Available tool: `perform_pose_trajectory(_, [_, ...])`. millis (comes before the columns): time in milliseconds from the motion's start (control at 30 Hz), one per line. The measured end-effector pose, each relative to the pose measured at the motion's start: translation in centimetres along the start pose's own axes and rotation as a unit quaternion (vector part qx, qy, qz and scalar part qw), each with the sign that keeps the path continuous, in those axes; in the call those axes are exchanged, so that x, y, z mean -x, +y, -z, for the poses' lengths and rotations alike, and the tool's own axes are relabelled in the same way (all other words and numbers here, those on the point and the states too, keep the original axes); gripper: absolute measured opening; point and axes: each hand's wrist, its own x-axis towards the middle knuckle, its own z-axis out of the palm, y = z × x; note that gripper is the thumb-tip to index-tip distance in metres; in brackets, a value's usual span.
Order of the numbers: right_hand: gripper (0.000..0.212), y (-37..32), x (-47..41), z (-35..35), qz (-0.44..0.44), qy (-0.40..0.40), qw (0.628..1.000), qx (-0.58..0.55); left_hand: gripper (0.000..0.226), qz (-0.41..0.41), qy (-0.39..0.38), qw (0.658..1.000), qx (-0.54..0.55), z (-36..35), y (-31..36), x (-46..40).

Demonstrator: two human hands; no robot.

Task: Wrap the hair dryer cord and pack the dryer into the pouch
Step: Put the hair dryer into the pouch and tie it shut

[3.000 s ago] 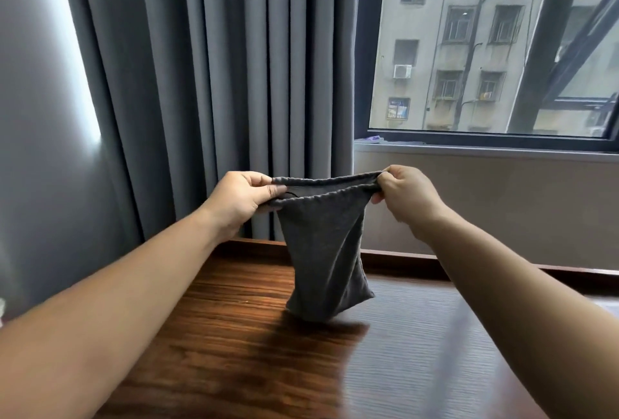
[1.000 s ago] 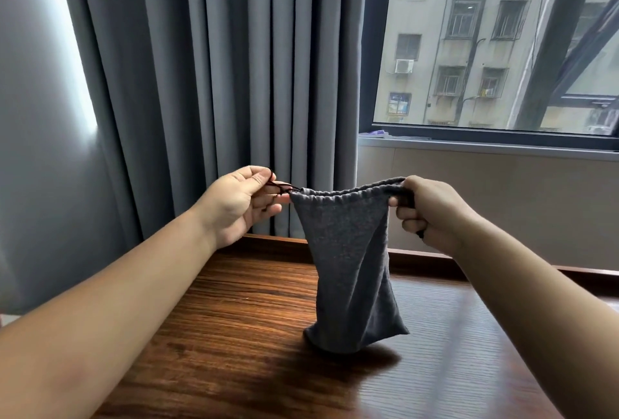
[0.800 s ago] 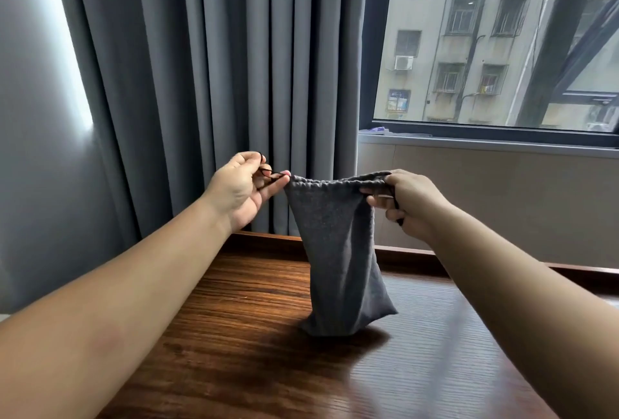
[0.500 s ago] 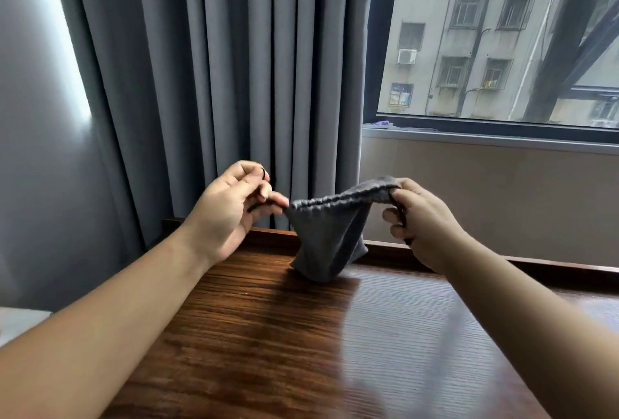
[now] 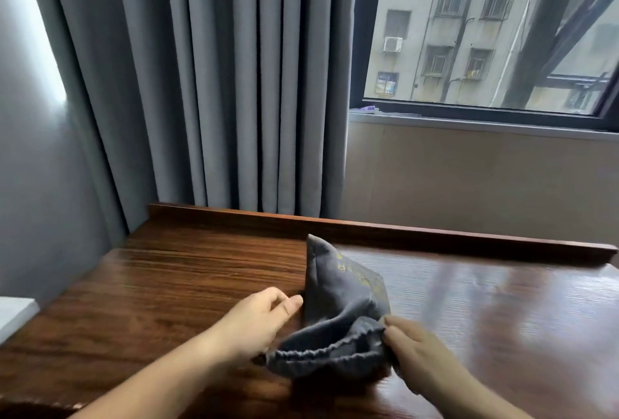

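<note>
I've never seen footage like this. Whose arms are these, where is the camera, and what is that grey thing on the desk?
There is no machine here. The arms belong to a person wearing a wide-angle camera on the head, so this single picture looks forward and down at their own hands.

The grey thing is a soft dark grey fabric drawstring pouch, lying on a dark brown wooden desk in front of a grey pleated curtain and a window. The left hand rests beside the pouch, fingertips touching its side; whether it grips anything is too blurred to tell. The right hand pinches the gathered mouth of the pouch. No hair dryer shows; it may be inside the pouch, but that cannot be seen.
</note>
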Motion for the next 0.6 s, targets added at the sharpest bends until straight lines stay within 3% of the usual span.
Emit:
perform_pose_trajectory(67, [0.023,1.3,-0.3,-1.4,0.037,0.0,0.996,0.081,0.036,-0.006,-0.003,0.994,-0.107,-2.0,-1.0,-0.5])
perform_pose_trajectory(200, [0.026,2.8,-1.8,-3.4,0.096,0.01,0.988,0.122,0.063,-0.022,-0.019,0.986,-0.167,-5.0,-2.2,-1.8])
perform_pose_trajectory(333, [0.021,3.3,-4.9,-4.0,0.112,0.055,0.984,0.124,0.057,-0.034,0.053,0.979,-0.195,-5.3,-2.4,-3.5])
perform_pose_trajectory(400, [0.028,3.4,-6.4,-3.6,0.101,0.062,0.987,0.111,0.053,-0.057,0.084,0.975,-0.199,-4.5,-2.5,-4.5])
perform_pose_trajectory(600, [0.021,5.1,-5.3,-2.0,0.094,0.129,0.975,0.152,0.061,-0.146,0.075,0.949,-0.271,-1.4,-4.2,-2.9])
